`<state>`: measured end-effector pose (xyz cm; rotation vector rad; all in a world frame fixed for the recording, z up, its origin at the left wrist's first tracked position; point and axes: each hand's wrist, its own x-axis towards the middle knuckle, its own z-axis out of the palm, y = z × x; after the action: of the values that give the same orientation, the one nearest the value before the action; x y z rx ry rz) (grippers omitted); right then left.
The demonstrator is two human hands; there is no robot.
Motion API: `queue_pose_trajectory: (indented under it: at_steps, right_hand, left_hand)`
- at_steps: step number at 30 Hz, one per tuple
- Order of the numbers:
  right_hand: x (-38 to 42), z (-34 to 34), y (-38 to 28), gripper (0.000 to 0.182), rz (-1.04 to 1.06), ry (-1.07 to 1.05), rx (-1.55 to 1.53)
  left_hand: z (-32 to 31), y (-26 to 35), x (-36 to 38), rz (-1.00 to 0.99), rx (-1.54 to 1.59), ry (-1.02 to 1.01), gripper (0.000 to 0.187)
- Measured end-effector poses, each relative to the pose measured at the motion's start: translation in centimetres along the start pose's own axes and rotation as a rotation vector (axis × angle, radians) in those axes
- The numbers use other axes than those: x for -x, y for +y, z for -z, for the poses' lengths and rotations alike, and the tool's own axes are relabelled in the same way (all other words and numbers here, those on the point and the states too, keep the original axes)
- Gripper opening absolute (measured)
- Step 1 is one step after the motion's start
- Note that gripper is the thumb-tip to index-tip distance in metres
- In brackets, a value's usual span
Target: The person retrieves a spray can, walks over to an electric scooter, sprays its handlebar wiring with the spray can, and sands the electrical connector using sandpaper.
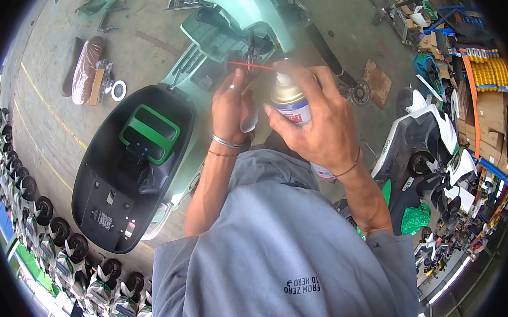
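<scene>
In my right hand (320, 113) is a spray can (291, 100) with a white nozzle, a gold-coloured top and a blue and white label. My index finger rests on the nozzle. A thin red straw (250, 65) runs left from it, its far end over my left thumb. My left hand (229, 106) is closed beside a small dark part (253, 59), and I cannot tell what its fingers grip. A clear, shiny piece (249, 122) shows under that palm. Both hands are in front of a mint-green scooter body (242, 11).
The scooter's black seat tub (90, 182), with a green frame (168, 145) inside, lies at left. A wrapped brown seat (88, 66) is on the floor. Rows of scooters (76, 248) line the lower left. A white scooter (417, 140) and boxes (487, 120) are at right.
</scene>
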<state>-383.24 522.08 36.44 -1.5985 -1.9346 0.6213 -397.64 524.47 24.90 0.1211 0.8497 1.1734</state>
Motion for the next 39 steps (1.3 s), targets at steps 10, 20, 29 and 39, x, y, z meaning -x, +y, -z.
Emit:
queue_pose_trajectory:
  at_steps: [10, 20, 29, 39]
  right_hand:
    - [-0.8, 0.3, -0.4, 0.053, 0.008, -0.024, 0.076]
    - [-0.5, 0.0, -0.6, 0.054, -0.001, -0.063, 0.096]
    - [-0.5, 0.3, -0.6, 0.054, 0.004, -0.026, 0.056]
    - [-1.0, 0.3, -0.7, 0.054, 0.007, -0.049, 0.064]
  left_hand:
    - [1.0, -0.3, -0.5, -0.022, -0.023, -0.009, 0.031]
    - [1.1, -0.2, -0.5, -0.015, -0.015, -0.003, 0.036]
    - [0.1, 0.2, 0.0, 0.008, -0.019, 0.016, 0.032]
    - [0.9, -0.2, -0.3, -0.03, -0.012, -0.01, 0.031]
